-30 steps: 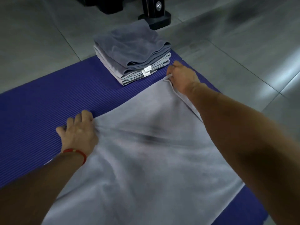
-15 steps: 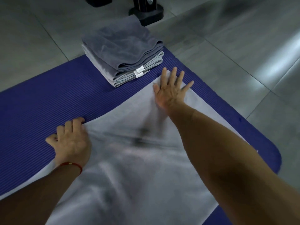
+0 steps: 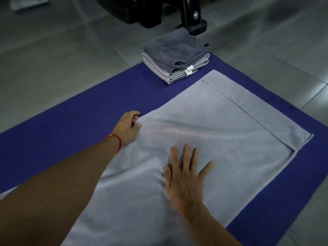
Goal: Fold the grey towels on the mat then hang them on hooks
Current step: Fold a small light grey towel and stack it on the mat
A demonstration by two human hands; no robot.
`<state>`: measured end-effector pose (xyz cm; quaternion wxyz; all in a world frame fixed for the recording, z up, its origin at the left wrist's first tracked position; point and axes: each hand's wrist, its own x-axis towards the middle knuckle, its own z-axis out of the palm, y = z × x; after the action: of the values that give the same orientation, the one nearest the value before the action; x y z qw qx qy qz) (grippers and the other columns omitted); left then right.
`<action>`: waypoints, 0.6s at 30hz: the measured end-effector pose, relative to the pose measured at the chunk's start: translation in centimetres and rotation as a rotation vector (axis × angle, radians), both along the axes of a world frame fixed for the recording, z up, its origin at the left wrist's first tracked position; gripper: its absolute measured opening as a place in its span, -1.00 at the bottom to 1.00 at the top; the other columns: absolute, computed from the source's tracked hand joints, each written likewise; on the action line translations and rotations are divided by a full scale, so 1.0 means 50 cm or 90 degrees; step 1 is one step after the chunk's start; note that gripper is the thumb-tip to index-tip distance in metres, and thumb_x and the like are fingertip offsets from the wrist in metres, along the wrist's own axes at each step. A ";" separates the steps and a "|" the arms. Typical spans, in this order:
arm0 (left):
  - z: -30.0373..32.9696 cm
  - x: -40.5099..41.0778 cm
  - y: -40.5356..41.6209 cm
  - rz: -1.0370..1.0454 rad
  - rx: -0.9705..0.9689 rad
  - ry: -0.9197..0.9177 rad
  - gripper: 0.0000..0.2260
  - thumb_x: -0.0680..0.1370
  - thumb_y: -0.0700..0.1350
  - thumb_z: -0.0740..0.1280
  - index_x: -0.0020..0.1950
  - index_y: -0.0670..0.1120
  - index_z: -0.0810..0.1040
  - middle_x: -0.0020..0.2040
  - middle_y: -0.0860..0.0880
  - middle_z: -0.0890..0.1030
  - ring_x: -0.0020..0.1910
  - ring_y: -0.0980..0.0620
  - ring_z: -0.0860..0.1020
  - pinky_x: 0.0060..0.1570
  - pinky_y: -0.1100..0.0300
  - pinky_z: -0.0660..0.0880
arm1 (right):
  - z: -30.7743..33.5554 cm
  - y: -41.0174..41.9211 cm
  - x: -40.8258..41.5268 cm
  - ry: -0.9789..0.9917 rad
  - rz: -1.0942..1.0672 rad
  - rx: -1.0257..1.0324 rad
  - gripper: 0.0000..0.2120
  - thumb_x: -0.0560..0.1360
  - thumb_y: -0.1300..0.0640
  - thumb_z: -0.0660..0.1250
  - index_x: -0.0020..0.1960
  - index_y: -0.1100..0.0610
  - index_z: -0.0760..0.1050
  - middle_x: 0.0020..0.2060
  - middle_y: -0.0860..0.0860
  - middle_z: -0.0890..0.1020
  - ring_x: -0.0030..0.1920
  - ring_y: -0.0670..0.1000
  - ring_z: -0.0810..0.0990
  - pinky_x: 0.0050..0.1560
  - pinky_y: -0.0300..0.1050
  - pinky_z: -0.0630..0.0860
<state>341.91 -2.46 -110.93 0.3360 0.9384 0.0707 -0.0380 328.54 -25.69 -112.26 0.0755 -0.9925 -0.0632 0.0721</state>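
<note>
Smoothing step. Towel [image 3: 221,139] spread on mat [image 3: 71,125], one fold in. Left hand [image 3: 128,127] pinching its left edge; right hand [image 3: 184,176] flat, fingers splayed. Next: likely another fold. Folded stack [image 3: 175,57] at far corner.

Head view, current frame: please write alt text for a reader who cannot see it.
A person's right hand presses flat, fingers spread, on a light grey towel laid out on a blue mat, while the left hand, red string at the wrist, holds the towel's left edge. A stack of folded grey towels sits at the mat's far end, on a tiled floor.
</note>
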 end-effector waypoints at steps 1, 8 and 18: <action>0.007 -0.033 0.018 -0.011 0.004 -0.002 -0.66 0.61 -0.19 0.32 0.39 -0.17 0.47 0.19 -0.15 0.50 0.20 -0.13 0.47 0.36 -0.05 0.34 | 0.003 0.011 -0.040 0.010 0.018 0.011 -0.37 0.59 -0.15 0.12 0.61 0.05 0.24 0.57 0.27 0.24 0.55 0.40 0.19 0.34 0.66 0.02; -0.005 -0.365 0.245 0.085 0.320 0.003 -0.79 0.64 -0.10 0.28 0.25 -0.08 0.56 0.11 -0.13 0.53 0.10 -0.23 0.48 0.05 -0.17 0.42 | 0.014 0.101 -0.199 0.086 0.124 0.026 -0.37 0.54 -0.20 0.12 0.57 -0.02 0.31 0.56 0.17 0.30 0.52 0.43 0.24 0.29 0.69 0.12; 0.072 -0.417 0.418 0.230 0.324 0.283 -0.77 0.68 0.10 0.10 0.20 0.02 0.42 0.28 -0.20 0.51 0.27 -0.28 0.45 0.39 -0.36 0.12 | 0.088 0.184 -0.280 0.190 0.131 0.002 -0.25 0.46 -0.22 -0.32 0.62 -0.08 0.05 0.63 0.10 0.05 0.62 0.26 -0.03 0.48 0.44 0.03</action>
<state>321.07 18.45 -107.34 0.0703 0.9331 0.3132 -0.1618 314.53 -16.49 -107.84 0.0779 -0.9591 -0.1524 0.2255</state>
